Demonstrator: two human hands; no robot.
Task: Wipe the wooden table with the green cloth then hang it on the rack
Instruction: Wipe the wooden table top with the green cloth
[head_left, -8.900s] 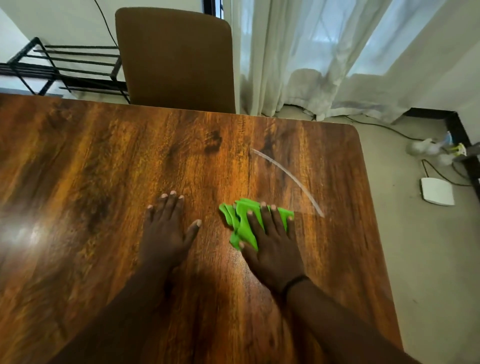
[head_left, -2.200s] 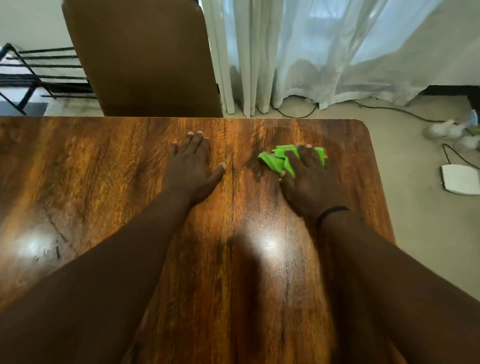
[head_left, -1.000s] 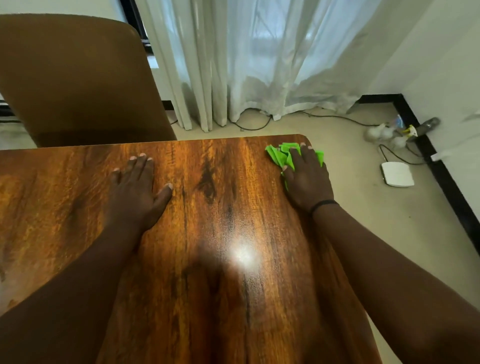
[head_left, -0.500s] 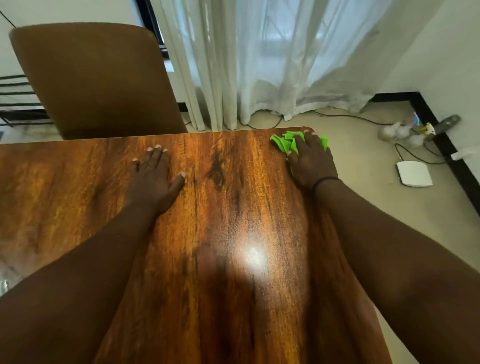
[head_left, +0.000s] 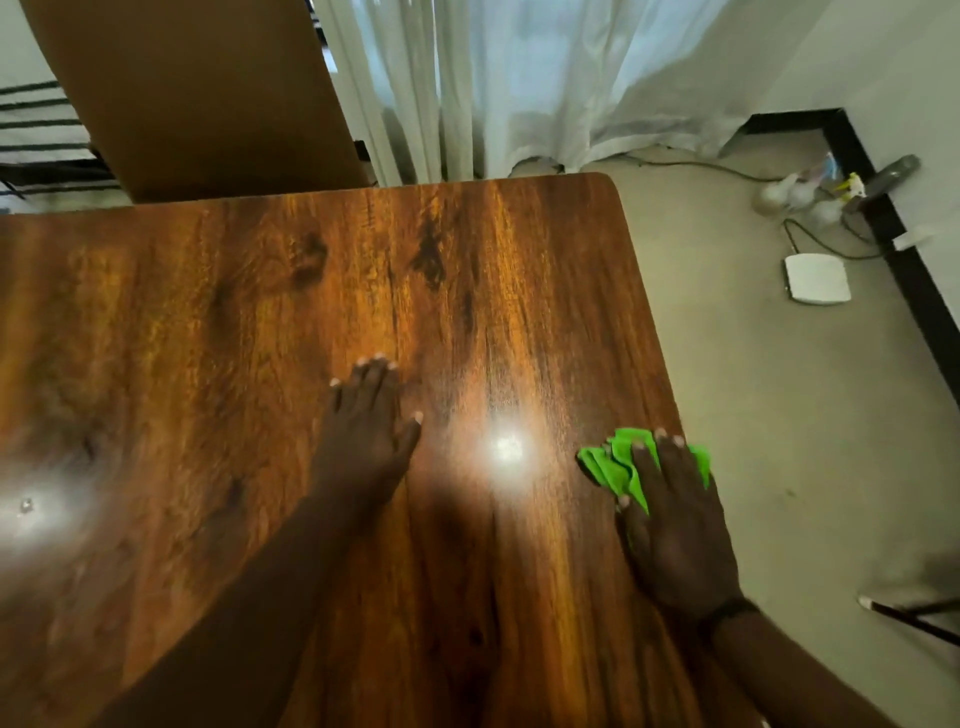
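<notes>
Head view: the green cloth (head_left: 613, 465) is pinned flat on the wooden desk (head_left: 260, 322) under the right hand (head_left: 670, 525), fingers spread across it, not gripping, presumably so pressure is spread for wiping. Cloth lies at the desk edge on the right hand's outer side, bunched ahead of the fingertips, one corner poking past the edge. The left hand (head_left: 366, 441) is laid palm down, empty, fingers together, well apart from the right, likely as a brace. Wiping judged underway along the right edge. The rack (head_left: 36, 130) is seen far ahead of the left hand, beside a chair (head_left: 197, 93); hanging not yet done.
</notes>
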